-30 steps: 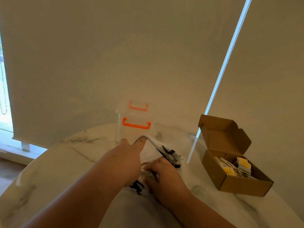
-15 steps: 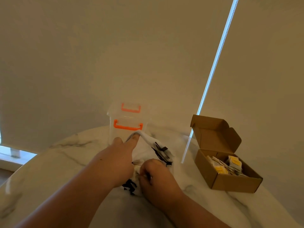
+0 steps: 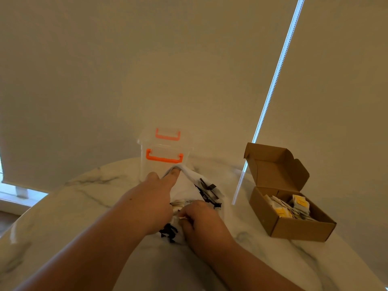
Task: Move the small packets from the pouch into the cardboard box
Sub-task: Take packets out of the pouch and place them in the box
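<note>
A white pouch [image 3: 195, 185] with black markings lies on the marble table in front of me. My left hand [image 3: 151, 198] holds its mouth up, one fingertip hooked under the raised edge. My right hand [image 3: 201, 219] reaches into the opening with curled fingers, pinching small pale packets [image 3: 181, 203] at the mouth. To the right stands the open cardboard box [image 3: 294, 229], lid flipped back, with several white and yellow packets [image 3: 294, 205] inside. How many packets remain in the pouch is hidden.
A clear plastic container [image 3: 164, 153] with orange handles stands just behind the pouch. A blind's bead cord [image 3: 270, 97] hangs down to the table between pouch and box. The round table's edge [image 3: 42, 202] curves away at left.
The view has shifted slightly, so the box and container sit further left. My right hand has drawn a little toward the pouch's mouth; my left hand keeps the edge lifted.
</note>
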Motion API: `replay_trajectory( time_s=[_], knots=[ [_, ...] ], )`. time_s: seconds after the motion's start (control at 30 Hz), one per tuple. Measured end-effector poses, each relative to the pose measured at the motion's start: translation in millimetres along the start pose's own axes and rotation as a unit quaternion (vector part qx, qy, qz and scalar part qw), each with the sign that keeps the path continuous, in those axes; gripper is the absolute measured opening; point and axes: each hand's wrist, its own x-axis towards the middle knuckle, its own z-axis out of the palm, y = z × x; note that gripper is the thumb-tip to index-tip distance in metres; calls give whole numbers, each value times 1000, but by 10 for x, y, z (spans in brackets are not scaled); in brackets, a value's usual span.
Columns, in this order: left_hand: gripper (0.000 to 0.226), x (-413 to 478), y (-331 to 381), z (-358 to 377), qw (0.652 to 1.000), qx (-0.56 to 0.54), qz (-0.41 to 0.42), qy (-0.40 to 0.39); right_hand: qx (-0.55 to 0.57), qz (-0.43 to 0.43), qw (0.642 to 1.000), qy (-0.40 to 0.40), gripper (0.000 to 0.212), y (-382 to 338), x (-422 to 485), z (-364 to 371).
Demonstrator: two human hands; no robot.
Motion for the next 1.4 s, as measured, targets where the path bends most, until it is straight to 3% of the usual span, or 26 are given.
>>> replay_trajectory(
  time_s=[0.3,0.5,0.7,0.93,1.07,1.17,1.23,1.33,1.4],
  knots=[
    [88,-3,32,-42,1000,-10,12,13,140,41,985,97,15,-64,-64,-188],
    [90,-5,43,-75,1000,-19,14,6,320,93,934,127,19,-68,-154,-405],
    [90,-27,59,-84,1000,-13,12,5,403,125,891,169,22,94,-189,-755],
    [84,-35,121,-63,998,-52,32,13,322,213,864,324,8,816,-241,-1379],
    [82,-38,153,-32,997,-58,41,23,188,297,871,344,5,1269,-303,-1487],
    [82,-37,165,-21,997,-64,47,24,5,278,895,350,10,1440,-290,-1474],
    [82,-37,164,-13,997,-64,48,22,-50,268,918,289,11,1476,-249,-1454],
    [82,-40,156,0,997,-58,43,21,-104,305,944,75,21,1524,-186,-1373],
    [83,-36,150,-2,997,-61,43,19,-113,296,947,58,29,1542,-186,-1372]
  ],
)
